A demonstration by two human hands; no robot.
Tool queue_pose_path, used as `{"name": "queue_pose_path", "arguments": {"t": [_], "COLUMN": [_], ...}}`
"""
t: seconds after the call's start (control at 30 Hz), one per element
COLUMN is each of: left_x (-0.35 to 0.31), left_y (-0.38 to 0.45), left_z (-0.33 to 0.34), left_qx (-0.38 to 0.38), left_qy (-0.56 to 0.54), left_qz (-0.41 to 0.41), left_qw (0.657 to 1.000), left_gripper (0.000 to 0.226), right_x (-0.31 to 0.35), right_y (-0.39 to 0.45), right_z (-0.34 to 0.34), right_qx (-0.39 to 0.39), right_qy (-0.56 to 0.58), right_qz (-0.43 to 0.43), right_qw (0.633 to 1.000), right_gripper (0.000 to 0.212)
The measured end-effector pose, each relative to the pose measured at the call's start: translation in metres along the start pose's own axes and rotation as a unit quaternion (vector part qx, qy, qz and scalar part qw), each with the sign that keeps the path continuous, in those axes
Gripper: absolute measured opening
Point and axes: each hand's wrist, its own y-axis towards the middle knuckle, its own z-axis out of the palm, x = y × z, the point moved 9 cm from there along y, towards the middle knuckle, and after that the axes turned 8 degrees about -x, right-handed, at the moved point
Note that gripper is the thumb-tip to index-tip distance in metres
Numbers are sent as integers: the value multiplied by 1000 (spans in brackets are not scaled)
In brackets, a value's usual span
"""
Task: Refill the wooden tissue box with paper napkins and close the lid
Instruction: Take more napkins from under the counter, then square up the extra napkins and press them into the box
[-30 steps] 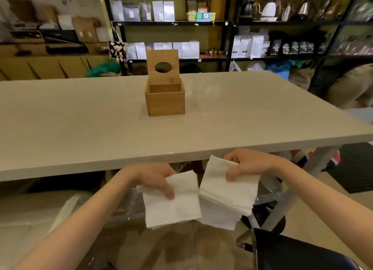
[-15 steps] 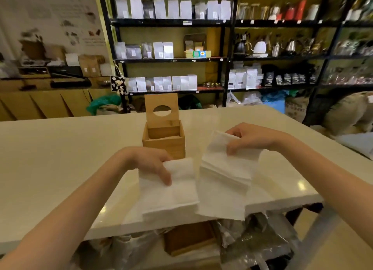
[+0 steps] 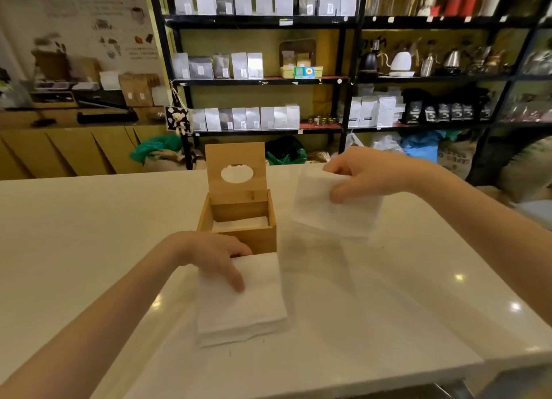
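Note:
The wooden tissue box (image 3: pixel 254 239) stands on the white table (image 3: pixel 74 234), its lid (image 3: pixel 236 165) with an oval hole hinged upright at the back. A few white napkins lie low inside it. My left hand (image 3: pixel 213 255) grips a stack of white napkins (image 3: pixel 242 303) that rests on the table just in front of the box. My right hand (image 3: pixel 364 174) holds a second napkin stack (image 3: pixel 334 213) to the right of the box, a little above the tabletop.
Black shelves (image 3: pixel 260 80) with white bags, kettles and jars stand behind the table. A wooden counter (image 3: pixel 59 147) runs along the left wall. The table's front edge (image 3: pixel 328 383) is close to me.
Both hands have risen from below the table edge and moved forward with the napkins. The left stack has come down onto the table; the right stack has moved out beside the box.

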Motion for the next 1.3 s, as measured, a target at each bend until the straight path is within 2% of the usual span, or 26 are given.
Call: {"name": "queue_pose_path", "arguments": {"t": [0.13,0.2,0.33,0.53,0.73,0.9,0.97,1.0,1.07,1.17,1.3], "left_x": [-1,-2,0,-7,-18,-40,-50,-55,-67,-84,-100], "left_y": [2,0,-6,-17,-26,-36,-39,-39,-38,-29,-8], "left_z": [4,5,8,9,3,-3,-2,-1,1,7,13], "left_qx": [-23,-40,-72,-120,-175,-237,-251,-260,-273,-268,-240], "left_qy": [36,60,74,106,130,119,118,121,129,142,139], "left_qz": [10,13,14,28,69,142,176,191,218,254,269], "left_qw": [999,997,995,987,973,954,945,939,928,918,922], "left_gripper": [28,38,51,58,67,55,49,47,42,38,50], "right_x": [12,14,8,-6,-25,-30,-33,-36,-42,-42,-38], "right_y": [-16,-25,-39,-38,-18,-7,-6,-5,-6,-9,-27], "right_z": [37,59,96,116,121,124,128,129,132,126,100], "right_qx": [89,135,216,263,237,209,190,178,154,96,-36], "right_qy": [-11,1,56,99,87,75,42,18,-9,-3,-4], "right_qz": [-42,-50,-32,3,35,37,33,32,39,17,-28], "right_qw": [995,990,974,960,967,974,980,983,987,995,999], "right_gripper": [8,14,4,11,7,14,7,11,37,54,45]}}
